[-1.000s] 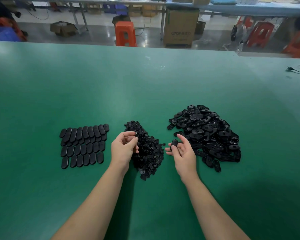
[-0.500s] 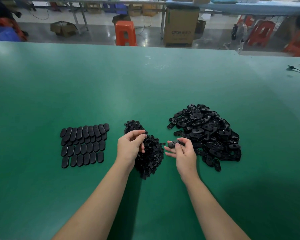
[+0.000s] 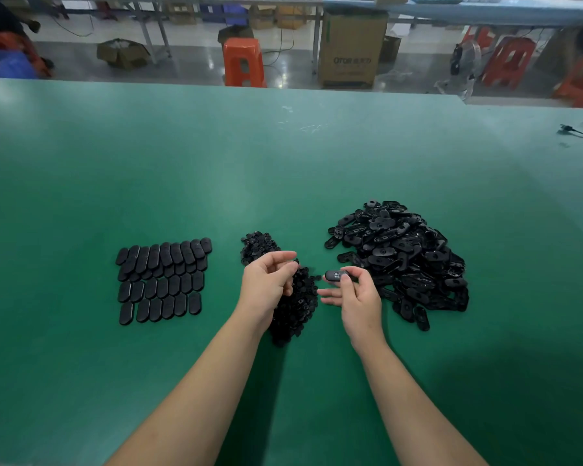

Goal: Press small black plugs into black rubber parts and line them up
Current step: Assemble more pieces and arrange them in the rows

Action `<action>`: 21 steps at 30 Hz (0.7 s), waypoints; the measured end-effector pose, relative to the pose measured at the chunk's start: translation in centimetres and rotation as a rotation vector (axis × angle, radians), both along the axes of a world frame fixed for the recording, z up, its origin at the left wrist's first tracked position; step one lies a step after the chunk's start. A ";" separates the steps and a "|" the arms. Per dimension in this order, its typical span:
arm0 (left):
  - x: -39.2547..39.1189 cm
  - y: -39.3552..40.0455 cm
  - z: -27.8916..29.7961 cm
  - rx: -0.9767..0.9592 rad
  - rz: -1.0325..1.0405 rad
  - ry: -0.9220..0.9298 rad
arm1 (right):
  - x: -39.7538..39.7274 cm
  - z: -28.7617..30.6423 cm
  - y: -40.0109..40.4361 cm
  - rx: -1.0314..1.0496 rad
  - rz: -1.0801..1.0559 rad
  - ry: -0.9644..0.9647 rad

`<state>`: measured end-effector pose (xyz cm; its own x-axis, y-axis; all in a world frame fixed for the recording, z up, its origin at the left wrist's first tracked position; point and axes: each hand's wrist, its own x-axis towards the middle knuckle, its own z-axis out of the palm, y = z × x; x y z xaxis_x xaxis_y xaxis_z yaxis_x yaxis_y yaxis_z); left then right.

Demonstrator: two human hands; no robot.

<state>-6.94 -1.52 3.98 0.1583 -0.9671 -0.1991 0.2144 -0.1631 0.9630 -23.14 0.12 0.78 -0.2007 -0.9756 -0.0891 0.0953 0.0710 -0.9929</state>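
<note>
Rubber part [image 3: 334, 275] sits pinched in the right hand [image 3: 359, 299], hole turned toward the left hand [image 3: 270, 283], whose fingers curl over the plug pile [image 3: 293, 297], likely pinching 1 plug; I cannot tell.

Single head view: looks forward and down across green table [image 3: 283, 169], hands close below, workshop floor beyond.

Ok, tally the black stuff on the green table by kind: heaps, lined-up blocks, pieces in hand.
Heap of small plugs: 1
Heap of loose rubber parts: 1
Lined-up block of parts: 1
Rubber part pinched in the right hand: 1
Total: 4
</note>
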 end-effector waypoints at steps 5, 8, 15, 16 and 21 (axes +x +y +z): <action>0.0 0.2 0.1 0.007 -0.003 -0.030 | -0.1 0.0 0.1 0.002 -0.002 -0.017; -0.1 0.2 0.2 0.013 -0.009 -0.047 | -0.1 0.0 0.0 0.006 0.004 -0.012; -1.4 0.3 0.5 0.037 -0.074 -0.118 | 0.1 -0.1 0.0 0.009 0.005 -0.012; -1.7 0.3 0.5 0.038 -0.090 -0.141 | 0.1 -0.1 0.0 0.009 0.001 -0.005; -3.0 0.4 0.7 0.018 -0.135 -0.291 | -0.1 -0.1 0.2 0.000 -0.003 0.066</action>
<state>-9.90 -1.10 4.64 0.0812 -0.9800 -0.1818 -0.0941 -0.1891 0.9774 -23.29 0.29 0.70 -0.2086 -0.9751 -0.0757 0.0296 0.0711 -0.9970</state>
